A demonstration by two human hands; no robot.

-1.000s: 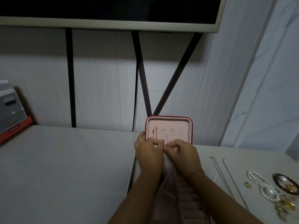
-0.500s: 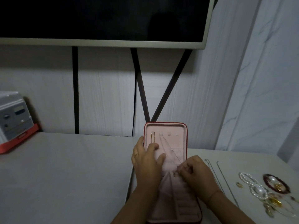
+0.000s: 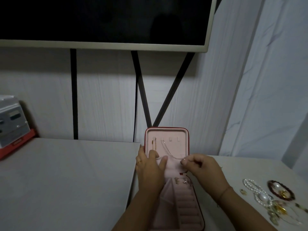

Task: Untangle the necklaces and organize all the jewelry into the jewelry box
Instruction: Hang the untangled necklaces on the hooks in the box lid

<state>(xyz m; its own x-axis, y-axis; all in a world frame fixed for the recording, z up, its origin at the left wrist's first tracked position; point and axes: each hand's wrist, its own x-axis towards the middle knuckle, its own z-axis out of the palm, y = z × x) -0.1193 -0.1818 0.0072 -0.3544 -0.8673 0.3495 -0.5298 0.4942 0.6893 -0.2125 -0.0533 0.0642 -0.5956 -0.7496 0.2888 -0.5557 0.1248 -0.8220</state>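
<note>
Dim room, with a white table (image 3: pixel 66 180) standing against a pale panelled wall under a dark screen (image 3: pixel 100 19). An open pink jewelry box (image 3: pixel 167 130) is sitting at the table's middle, its lid standing upright and facing the person.

The right hand (image 3: pixel 201 167) is pinching the free end of a thin silver chain (image 3: pixel 166 148) between curled fingertips (image 3: pixel 183 162). From that pinch the chain is running up and to the left, in a shallow curve, to the second hook in the lid. Just beyond that hook, further left from the pinch, a gold chain (image 3: pixel 154 144) is hanging straight down from the first hook. Two more hooks above the pinch are looking bare.

The left hand (image 3: pixel 150 169) is lying flat with straight fingers against the lower lining of the lid, left of the pinch, holding nothing and apparently steadying the lid.

A second ago both hands were bunched together over the hooks. Since then the right hand has been drawing away to the right and the chain is now stretching out behind it, untangled. That suggests this necklace is hooked on, and its loose end probably wants tucking into the lid next.

Below the pinch, small earrings (image 3: pixel 180 180) are resting in the box base. Well to the right of the pinch, a pearl bracelet (image 3: pixel 256 190), a dark beaded bracelet (image 3: pixel 281 192) and gold pieces are waiting on the table, not yet put away.
</note>
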